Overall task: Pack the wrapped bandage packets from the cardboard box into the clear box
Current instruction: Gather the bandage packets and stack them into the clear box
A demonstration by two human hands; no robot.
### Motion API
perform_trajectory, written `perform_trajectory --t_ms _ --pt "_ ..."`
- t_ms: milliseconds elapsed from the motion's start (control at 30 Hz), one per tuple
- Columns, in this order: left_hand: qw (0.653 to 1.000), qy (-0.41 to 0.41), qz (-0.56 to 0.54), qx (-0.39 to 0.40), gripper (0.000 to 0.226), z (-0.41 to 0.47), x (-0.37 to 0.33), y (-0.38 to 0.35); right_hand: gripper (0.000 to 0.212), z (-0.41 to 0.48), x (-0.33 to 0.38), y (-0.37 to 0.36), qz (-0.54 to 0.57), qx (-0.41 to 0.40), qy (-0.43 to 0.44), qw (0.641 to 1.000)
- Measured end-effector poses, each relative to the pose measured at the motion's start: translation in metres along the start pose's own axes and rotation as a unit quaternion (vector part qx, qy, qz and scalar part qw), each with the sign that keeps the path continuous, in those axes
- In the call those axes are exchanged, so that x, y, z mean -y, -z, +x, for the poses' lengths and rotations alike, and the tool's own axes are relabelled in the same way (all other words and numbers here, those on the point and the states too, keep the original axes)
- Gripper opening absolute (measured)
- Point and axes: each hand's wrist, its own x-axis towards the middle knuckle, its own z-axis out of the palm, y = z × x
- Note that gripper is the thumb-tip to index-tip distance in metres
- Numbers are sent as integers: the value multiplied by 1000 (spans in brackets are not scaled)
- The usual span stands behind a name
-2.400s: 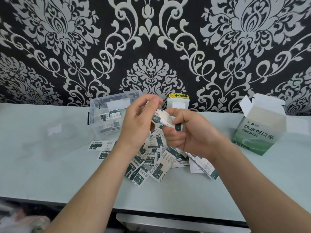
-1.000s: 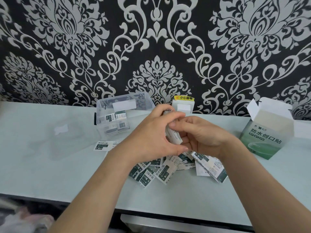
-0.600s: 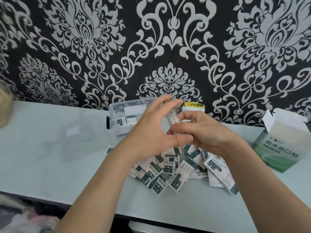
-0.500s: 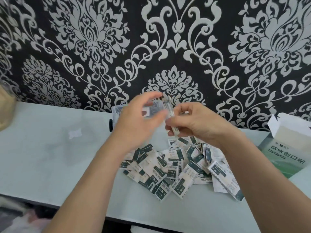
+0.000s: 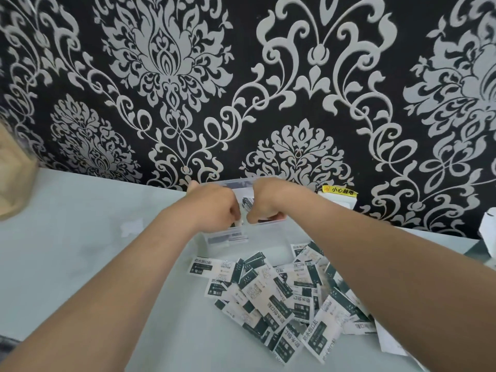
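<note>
— Gripping anything, those hands?
— My left hand point(image 5: 214, 208) and right hand point(image 5: 264, 205) curl down inside the clear box point(image 5: 265, 237), packets point(image 5: 248, 204) between them; pinched or not, I cannot tell. The loose pile point(image 5: 279, 299) lies just this side of the box, nearer my right arm

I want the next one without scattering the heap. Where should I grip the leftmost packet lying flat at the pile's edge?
Probably pinch the leftmost packet by its free left short edge, coming from the left over bare table: it lies flat, and its right end meets the pile.
</note>
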Motion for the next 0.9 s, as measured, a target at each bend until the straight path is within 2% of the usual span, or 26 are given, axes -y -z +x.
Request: perform_trajectory --t_ms 133,300,467,567,633,733,800,900 --pt "999 -11 15 45 33 5 1 0 25 16 5 -11 -67 -9 -17 998" --pt "998 -13 26 55 32 7 3 -1 48 23 6 -16 -50 20 -30 998" --pt "998 -15 25 52 33 7 5 -1 23 22 2 -10 27 28 -25 999" --pt "999 -15 21 46 33 8 6 -3 17 23 2 -10 14 29 -20 999" --pt "999 -13 21 45 32 9 6 -4 4 26 3 -12 1 17 -16 1000" --pt "999 -12 19 44 31 10 7 -6 7 27 5 -12 21 5 -17 1000" --pt "999 -6 13 33 30 10 7 -6 16 24 3 -12 54 -7 -12 998" --pt "999 8 -45 -24 31 4 5 -2 9 7 -4 -3 174 -47 -2 984"
